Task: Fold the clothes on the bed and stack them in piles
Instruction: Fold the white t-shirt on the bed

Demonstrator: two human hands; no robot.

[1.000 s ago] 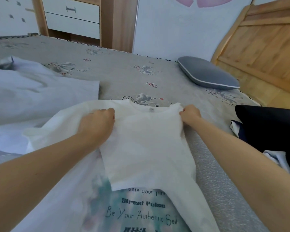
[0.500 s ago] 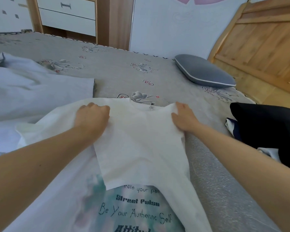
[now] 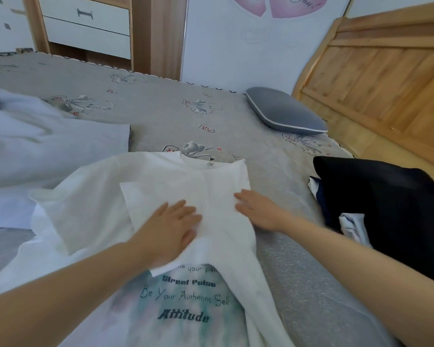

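Note:
A white T-shirt [image 3: 90,211] with green printed lettering lies flat on the grey bed [image 3: 161,113], collar pointing away from me. Its right side is folded in over the front, covering the top of the print. My left hand [image 3: 172,227] presses flat on the folded-over sleeve, fingers straight. On the shirt's right folded edge my right hand [image 3: 257,209] lies flat, fingers pointing left.
A pale blue garment [image 3: 43,144] is spread at the left. Dark, black clothes [image 3: 386,204] with a white piece lie heaped at the right. A grey pillow [image 3: 283,112] sits by the wooden headboard [image 3: 386,78]. A drawer unit [image 3: 85,28] stands behind the bed.
Both hands let go of the shirt's shoulders near the collar and slid back toward me; they now lie flat on the folded panel. The folded sleeve now lies flat across the chest.

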